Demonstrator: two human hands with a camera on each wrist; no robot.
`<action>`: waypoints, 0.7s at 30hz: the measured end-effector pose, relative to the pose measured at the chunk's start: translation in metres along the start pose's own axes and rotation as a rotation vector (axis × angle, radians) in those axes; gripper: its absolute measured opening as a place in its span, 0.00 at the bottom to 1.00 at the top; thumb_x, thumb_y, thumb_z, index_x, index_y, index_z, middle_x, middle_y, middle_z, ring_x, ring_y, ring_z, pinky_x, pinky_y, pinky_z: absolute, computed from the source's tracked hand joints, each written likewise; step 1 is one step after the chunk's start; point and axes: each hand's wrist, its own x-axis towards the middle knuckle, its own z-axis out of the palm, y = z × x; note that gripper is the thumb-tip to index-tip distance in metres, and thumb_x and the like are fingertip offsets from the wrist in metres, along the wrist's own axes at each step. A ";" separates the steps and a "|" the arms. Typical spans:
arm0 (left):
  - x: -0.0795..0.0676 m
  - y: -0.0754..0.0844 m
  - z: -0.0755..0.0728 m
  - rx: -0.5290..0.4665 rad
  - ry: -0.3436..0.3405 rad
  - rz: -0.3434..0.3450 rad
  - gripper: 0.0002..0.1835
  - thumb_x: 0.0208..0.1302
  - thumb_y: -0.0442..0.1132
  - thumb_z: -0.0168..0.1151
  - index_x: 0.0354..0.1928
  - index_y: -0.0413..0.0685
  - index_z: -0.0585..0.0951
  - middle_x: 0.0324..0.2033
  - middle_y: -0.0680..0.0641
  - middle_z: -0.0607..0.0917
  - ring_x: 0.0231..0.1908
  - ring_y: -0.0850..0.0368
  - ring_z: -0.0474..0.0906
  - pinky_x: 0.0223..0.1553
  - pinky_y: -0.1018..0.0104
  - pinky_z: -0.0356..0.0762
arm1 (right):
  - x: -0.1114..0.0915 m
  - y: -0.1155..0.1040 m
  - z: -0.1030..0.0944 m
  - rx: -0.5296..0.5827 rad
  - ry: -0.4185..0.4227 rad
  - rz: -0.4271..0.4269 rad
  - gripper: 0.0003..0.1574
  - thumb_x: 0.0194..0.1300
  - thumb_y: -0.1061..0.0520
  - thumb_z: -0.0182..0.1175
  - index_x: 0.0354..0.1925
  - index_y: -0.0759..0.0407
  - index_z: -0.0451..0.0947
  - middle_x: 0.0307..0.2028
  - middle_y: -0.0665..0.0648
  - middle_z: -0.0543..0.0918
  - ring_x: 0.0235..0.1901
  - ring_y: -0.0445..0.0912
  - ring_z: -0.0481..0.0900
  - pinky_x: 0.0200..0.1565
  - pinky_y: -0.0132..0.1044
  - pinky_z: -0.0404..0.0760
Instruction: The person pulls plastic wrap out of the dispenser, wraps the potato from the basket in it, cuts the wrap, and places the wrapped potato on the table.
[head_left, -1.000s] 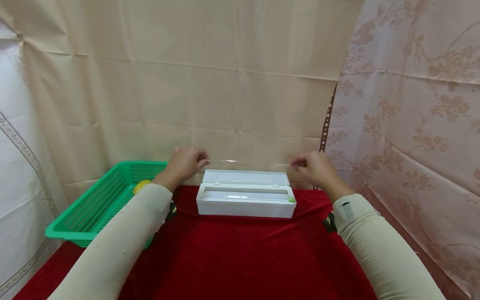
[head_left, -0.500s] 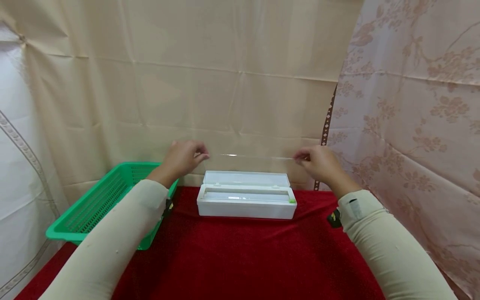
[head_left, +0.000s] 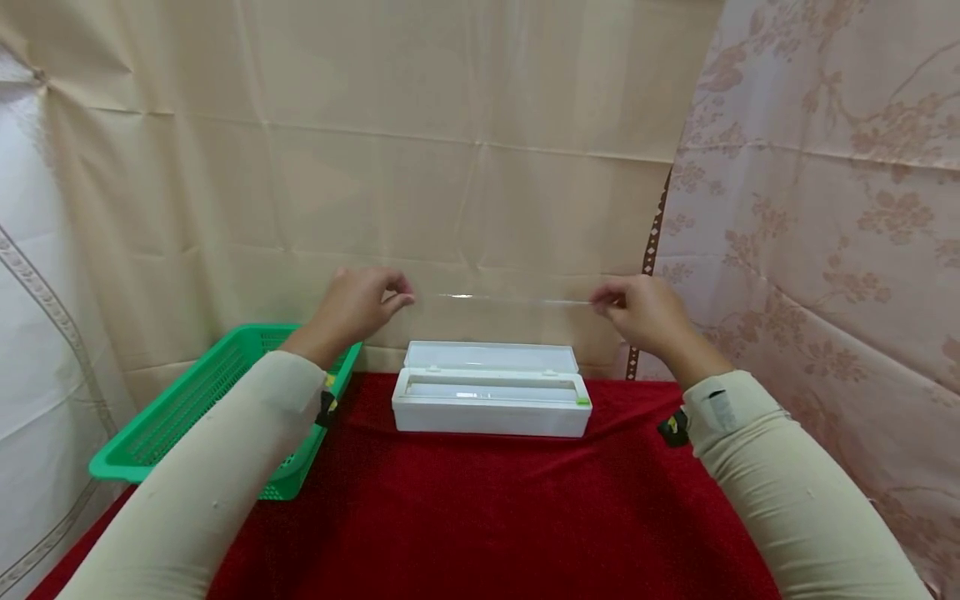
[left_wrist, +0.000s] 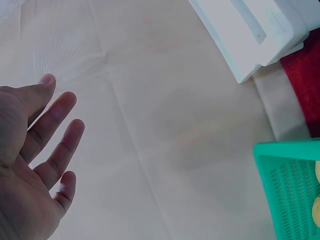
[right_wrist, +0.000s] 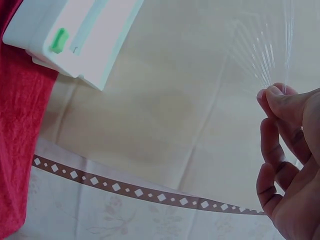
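A clear sheet of cling film [head_left: 461, 296] stretches between my raised hands, its top edge a thin bright line. My left hand [head_left: 360, 304] pinches one corner between thumb and forefinger, the other fingers loosely bent. At the opposite corner, my right hand [head_left: 651, 315] pinches the film, which fans into creases at the fingertips [right_wrist: 274, 91] in the right wrist view. Below and between the hands stands a white cling film dispenser [head_left: 487, 421], its lid [head_left: 491, 356] tipped back. A green slider [head_left: 582, 401] sits at the right end of its front edge.
A green plastic basket [head_left: 288, 487] stands left of the dispenser, partly behind my left forearm. Round yellowish things [left_wrist: 316, 212] lie in it. A red cloth [head_left: 480, 508] covers the table, and a beige curtain [head_left: 480, 200] hangs behind.
Both hands have risen and spread slightly apart, lifting the cling film's edge higher above the dispenser. The dispenser and basket stay in place.
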 end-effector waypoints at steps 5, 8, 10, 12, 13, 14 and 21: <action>0.000 0.002 -0.006 0.013 0.025 0.019 0.07 0.71 0.46 0.67 0.41 0.52 0.88 0.43 0.49 0.92 0.48 0.47 0.86 0.67 0.35 0.59 | 0.000 -0.003 -0.005 0.047 0.024 0.024 0.06 0.68 0.62 0.66 0.41 0.55 0.90 0.40 0.59 0.91 0.41 0.53 0.87 0.45 0.51 0.83; 0.001 0.004 -0.010 0.020 0.037 0.032 0.06 0.71 0.45 0.68 0.41 0.52 0.87 0.44 0.48 0.92 0.48 0.46 0.86 0.67 0.35 0.60 | -0.001 -0.005 -0.009 0.078 0.036 0.036 0.06 0.68 0.63 0.67 0.41 0.56 0.90 0.40 0.60 0.91 0.40 0.53 0.87 0.44 0.48 0.82; 0.002 0.005 -0.012 0.025 0.042 0.036 0.07 0.70 0.46 0.68 0.41 0.52 0.87 0.44 0.47 0.92 0.47 0.46 0.86 0.66 0.36 0.61 | -0.001 -0.005 -0.011 0.080 0.045 0.037 0.06 0.68 0.62 0.67 0.41 0.56 0.90 0.40 0.59 0.91 0.40 0.52 0.87 0.42 0.46 0.81; 0.002 0.006 -0.015 0.031 0.050 0.041 0.07 0.70 0.46 0.68 0.41 0.52 0.87 0.44 0.47 0.92 0.45 0.47 0.86 0.66 0.37 0.62 | -0.002 -0.006 -0.013 0.087 0.055 0.037 0.06 0.67 0.62 0.68 0.41 0.56 0.90 0.40 0.59 0.91 0.39 0.51 0.86 0.41 0.44 0.80; 0.002 0.007 -0.016 0.032 0.053 0.043 0.07 0.70 0.46 0.68 0.41 0.52 0.87 0.44 0.47 0.92 0.44 0.47 0.86 0.66 0.38 0.62 | -0.003 -0.007 -0.014 0.093 0.060 0.036 0.06 0.67 0.62 0.68 0.41 0.56 0.90 0.40 0.59 0.91 0.39 0.51 0.86 0.40 0.42 0.80; 0.001 0.008 -0.017 0.030 0.057 0.045 0.07 0.70 0.46 0.68 0.41 0.52 0.87 0.44 0.47 0.92 0.44 0.47 0.86 0.66 0.38 0.62 | -0.003 -0.007 -0.015 0.099 0.065 0.035 0.06 0.67 0.62 0.68 0.40 0.56 0.90 0.39 0.59 0.91 0.38 0.51 0.86 0.40 0.42 0.79; -0.006 0.009 -0.024 -0.013 0.106 0.074 0.06 0.69 0.45 0.70 0.40 0.53 0.88 0.42 0.48 0.92 0.45 0.46 0.86 0.67 0.34 0.60 | -0.008 -0.011 -0.021 0.160 0.072 0.060 0.06 0.69 0.60 0.68 0.43 0.56 0.90 0.41 0.60 0.90 0.37 0.50 0.83 0.35 0.38 0.78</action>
